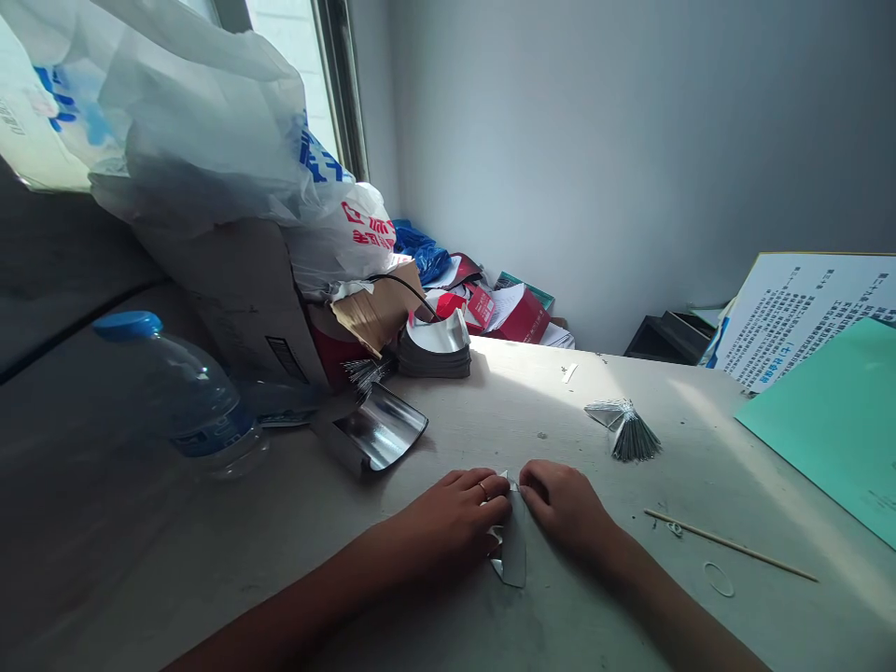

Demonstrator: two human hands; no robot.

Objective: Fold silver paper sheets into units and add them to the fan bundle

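A folded strip of silver foil paper (515, 551) lies on the table close in front of me. My left hand (466, 513) covers its left side, fingers bent and pressed onto it; a ring is on one finger. At the strip's upper right edge, my right hand (560, 499) has its fingers curled and pinching near the tip. Part of the strip is hidden under the left fingers. Farther right stands a fanned bundle of folded silver pieces (634, 434). A curved sheet of silver paper (385, 425) rests beyond my left hand.
A thin wooden stick (732, 544) and a rubber band (719, 579) lie right. Behind are a stack of silver-topped sheets (434, 359) and another silver bundle (364, 373). Left stand a plastic bottle (203, 401), a cardboard box (231, 289) and plastic bags (203, 112). Green card (833, 420) lies right.
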